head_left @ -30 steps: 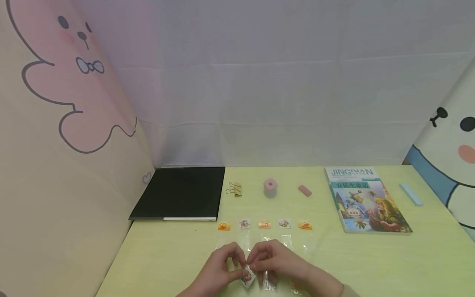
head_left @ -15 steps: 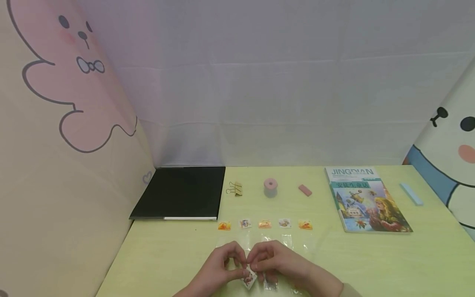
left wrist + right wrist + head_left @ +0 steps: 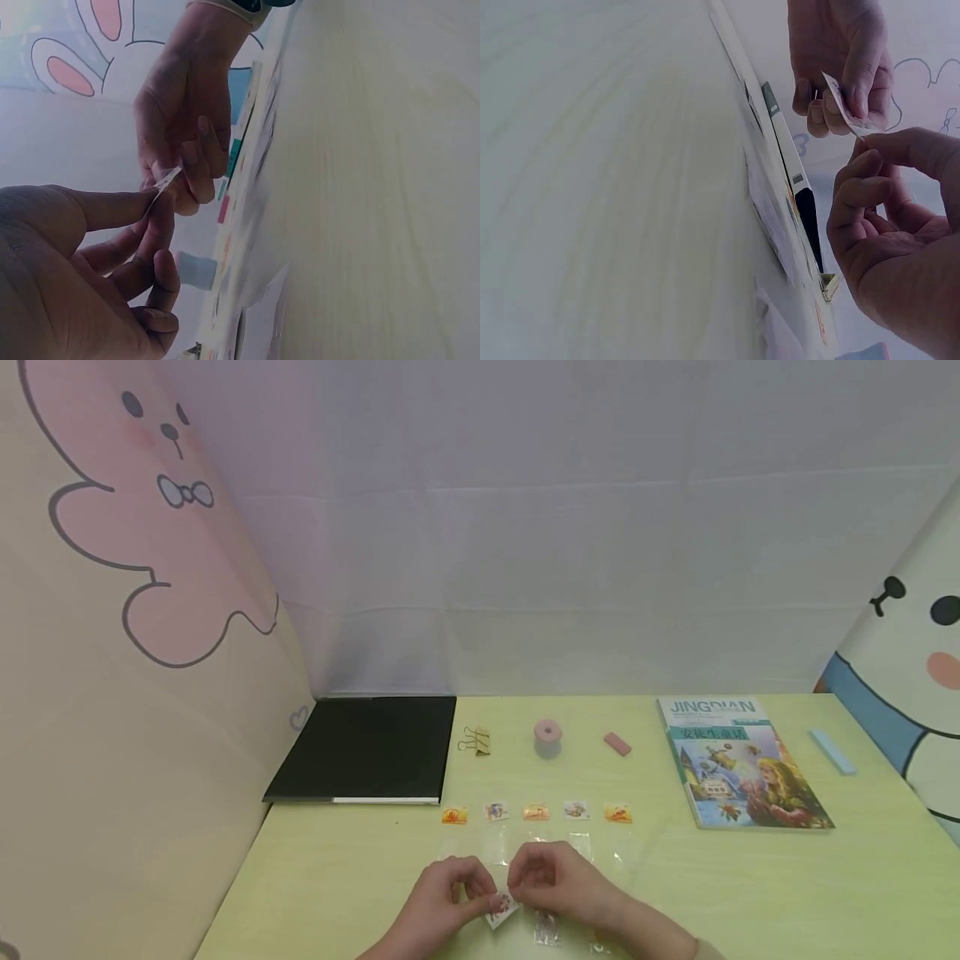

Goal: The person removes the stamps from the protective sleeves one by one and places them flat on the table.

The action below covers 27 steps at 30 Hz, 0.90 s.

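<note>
A small white stamp [image 3: 501, 913] with a reddish-brown picture is held up close over the table's front part. My left hand [image 3: 444, 895] pinches it between thumb and index finger, as the left wrist view also shows. At its opposite corner, the thumb and index fingertips of my right hand [image 3: 561, 883] come together on the edge. In the right wrist view the stamp [image 3: 846, 112] stands tilted between both hands. Beneath and beside my right hand lie clear plastic sleeves [image 3: 547, 930], partly hidden. Beyond the hands, several stamps [image 3: 536, 812] form a row above more clear sleeves [image 3: 580, 843].
A black folder [image 3: 367, 750] lies at the back left. Along the back are a gold binder clip [image 3: 481, 742], a pink-topped spool [image 3: 547, 739] and a pink eraser [image 3: 617, 743]. To the right are a picture book [image 3: 742, 764] and a light blue bar [image 3: 832, 752].
The stamp has turned in the fingers, its lower corner swinging left and up. My right hand has shifted slightly right, and more of the stamp's face shows.
</note>
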Tool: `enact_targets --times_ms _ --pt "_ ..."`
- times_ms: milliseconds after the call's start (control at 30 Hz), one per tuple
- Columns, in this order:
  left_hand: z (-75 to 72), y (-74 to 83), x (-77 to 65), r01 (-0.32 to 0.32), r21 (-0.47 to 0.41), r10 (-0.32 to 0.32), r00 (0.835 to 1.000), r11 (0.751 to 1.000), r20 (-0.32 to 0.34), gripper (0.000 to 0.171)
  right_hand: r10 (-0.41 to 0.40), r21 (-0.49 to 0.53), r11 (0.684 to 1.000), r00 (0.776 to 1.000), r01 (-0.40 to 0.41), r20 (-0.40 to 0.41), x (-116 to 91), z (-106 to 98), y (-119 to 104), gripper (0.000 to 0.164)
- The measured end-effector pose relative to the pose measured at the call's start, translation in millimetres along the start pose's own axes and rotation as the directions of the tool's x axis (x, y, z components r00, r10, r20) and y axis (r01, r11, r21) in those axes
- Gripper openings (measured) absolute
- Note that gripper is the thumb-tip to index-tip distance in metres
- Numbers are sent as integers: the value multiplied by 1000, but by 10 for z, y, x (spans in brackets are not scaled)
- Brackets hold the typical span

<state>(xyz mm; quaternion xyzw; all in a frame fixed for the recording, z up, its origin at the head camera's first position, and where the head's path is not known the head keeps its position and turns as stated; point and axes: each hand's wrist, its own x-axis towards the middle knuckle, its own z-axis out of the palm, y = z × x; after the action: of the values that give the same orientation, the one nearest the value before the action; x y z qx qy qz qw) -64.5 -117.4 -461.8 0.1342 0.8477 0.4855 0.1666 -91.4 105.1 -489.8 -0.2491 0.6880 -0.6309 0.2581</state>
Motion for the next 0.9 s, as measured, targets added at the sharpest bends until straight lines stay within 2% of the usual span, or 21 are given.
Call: enact_targets --times_ms 100,267,433,700,900 --pt "-6 4 -2 0 -7 0 1000 1000 -6 17 14 26 1000 1000 -14 5 -10 -1 8 13" --pt "-4 -8 8 -3 -16 3 1000 1000 -3 17 78 142 987 997 -78 4 -29 -9 36 20" --pt "-4 -13 7 -2 -30 2 1000 1000 2 17 84 194 977 996 -86 18 -41 -10 20 23" --pt "-7 -32 8 -18 -23 18 1000 1000 0 16 92 198 976 996 -93 14 -55 -3 1 25" --pt "-10 -19 3 -15 7 15 1000 1000 -12 15 79 137 988 997 -78 -2 -44 -10 33 20"
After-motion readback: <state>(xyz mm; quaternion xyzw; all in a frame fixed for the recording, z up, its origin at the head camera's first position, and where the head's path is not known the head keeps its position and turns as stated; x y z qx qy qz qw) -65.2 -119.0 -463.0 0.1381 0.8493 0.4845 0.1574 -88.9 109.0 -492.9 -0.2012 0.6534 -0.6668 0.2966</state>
